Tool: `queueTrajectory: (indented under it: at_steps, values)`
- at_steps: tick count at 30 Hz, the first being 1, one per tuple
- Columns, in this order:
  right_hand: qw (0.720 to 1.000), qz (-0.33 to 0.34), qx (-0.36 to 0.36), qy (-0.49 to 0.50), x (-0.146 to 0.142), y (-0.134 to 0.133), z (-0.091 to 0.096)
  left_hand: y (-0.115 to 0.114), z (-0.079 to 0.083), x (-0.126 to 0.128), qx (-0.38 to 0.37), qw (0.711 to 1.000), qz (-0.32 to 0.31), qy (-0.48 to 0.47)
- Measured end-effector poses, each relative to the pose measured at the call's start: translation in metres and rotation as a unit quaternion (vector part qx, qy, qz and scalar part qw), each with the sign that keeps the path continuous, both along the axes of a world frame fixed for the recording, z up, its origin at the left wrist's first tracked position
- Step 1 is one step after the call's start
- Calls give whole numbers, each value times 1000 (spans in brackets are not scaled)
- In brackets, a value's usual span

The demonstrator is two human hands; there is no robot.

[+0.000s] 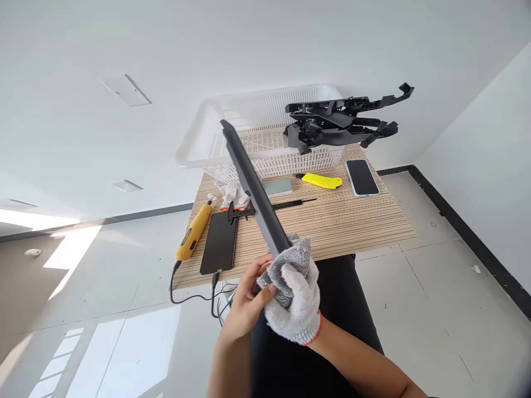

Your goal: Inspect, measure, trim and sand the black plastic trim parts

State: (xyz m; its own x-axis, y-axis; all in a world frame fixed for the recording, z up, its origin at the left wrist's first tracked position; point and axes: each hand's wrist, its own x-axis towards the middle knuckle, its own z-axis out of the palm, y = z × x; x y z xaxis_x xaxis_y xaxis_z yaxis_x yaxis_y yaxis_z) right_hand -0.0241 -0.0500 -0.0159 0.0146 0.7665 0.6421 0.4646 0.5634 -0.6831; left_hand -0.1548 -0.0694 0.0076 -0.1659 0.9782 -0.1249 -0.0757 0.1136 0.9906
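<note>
A long dark grey plastic strip (249, 177) slants up from my hands toward the white basket. My right hand (299, 307), in a white knitted glove with an orange cuff, is closed on a grey cloth (290, 265) wrapped round the strip's near end. My bare left hand (244, 301) is closed on the same end from the left, fingers pressed against cloth and strip.
A small wooden table (352, 221) holds a white plastic basket (265, 119) with black plastic parts (340, 119), a yellow knife (321, 180), a phone (362, 177), a caliper (244, 211), a spare glove (233, 193), a yellow rotary tool (193, 232) and a dark tablet (219, 243) with cables.
</note>
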Motion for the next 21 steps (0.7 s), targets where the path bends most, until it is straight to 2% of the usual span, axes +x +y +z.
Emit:
queueTrajectory:
  at_steps: [3, 6, 9, 13, 16, 18, 21]
  values:
    - [994, 36, -64, -81, -10, 13, 15, 8, 20, -4, 21, 999, 36, 22]
    - [974, 86, -132, -165, -18, 24, 24, 19, 37, -3, 24, 996, 59, 57]
    - [968, 113, -151, -168, -15, 31, 26, 30, 43, 0, 19, 993, 66, 92]
    - [975, 129, -136, -117, 8, 51, 34, 47, 32, -3, 46, 993, 61, 91]
    - [970, 199, -132, -54, 31, 86, 51, 66, 19, -8, 77, 989, 60, 113]
    - [950, 261, -168, -44, 45, 114, 60, 79, 11, -9, 76, 983, 48, 162]
    - [926, 260, -260, -79, 56, 141, 61, 94, -1, -7, 59, 966, 2, 252]
